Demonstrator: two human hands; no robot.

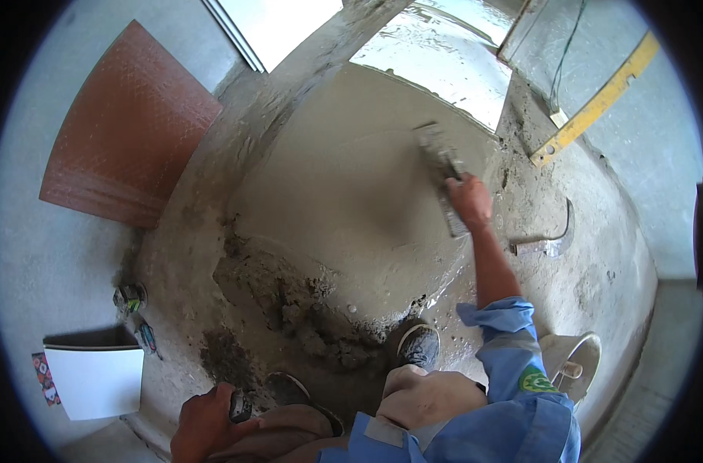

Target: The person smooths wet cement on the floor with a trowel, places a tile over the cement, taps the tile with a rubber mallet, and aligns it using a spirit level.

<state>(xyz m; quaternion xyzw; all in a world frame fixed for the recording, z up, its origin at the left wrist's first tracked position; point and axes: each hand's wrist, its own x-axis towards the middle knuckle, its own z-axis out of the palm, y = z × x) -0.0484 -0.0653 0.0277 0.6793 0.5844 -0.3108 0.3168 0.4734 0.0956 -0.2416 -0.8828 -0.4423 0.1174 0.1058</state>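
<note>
The long grey metal trowel (pixel 439 163) lies beneath the fingers of the right hand (pixel 472 202), which grasp its dark handle (pixel 453 170), the best holding place, for it seems stiff, fairly light and slippery from wet grey mortar (pixel 328 154), while the left hand's (pixel 201 428) grip I cannot tell.

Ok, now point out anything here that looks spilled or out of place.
Rough mortar clumps lie heaped beside the right shoe, odd against the smooth mortar under the trowel. The dark patch on the floor to their left may be a spill.
</note>
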